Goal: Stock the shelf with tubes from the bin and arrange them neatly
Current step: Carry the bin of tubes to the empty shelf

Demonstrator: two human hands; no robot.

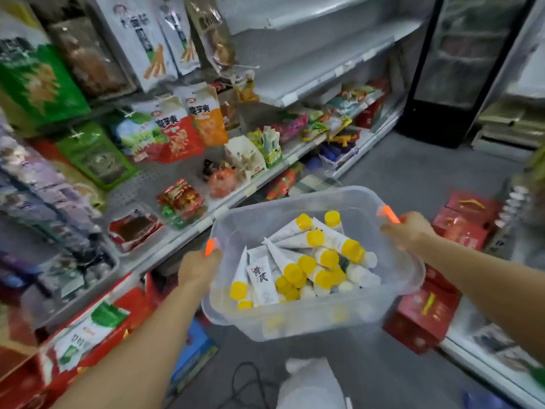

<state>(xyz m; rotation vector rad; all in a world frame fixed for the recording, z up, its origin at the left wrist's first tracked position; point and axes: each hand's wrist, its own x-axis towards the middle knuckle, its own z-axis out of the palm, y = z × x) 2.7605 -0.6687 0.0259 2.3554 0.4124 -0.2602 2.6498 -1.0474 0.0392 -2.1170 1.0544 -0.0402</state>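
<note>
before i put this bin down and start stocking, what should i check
1. Grip: left hand and right hand each hold an end of the bin: ok.
2. Lid off, tubes reachable: ok.
3. Tubes all inside the rim: ok.
4. Tubes lined up: not ok, they lie jumbled.
5. Shelf room: the white shelf ahead shows bare surface: ok.
6. Floor: a black cable lies near the feet: not ok.
</note>
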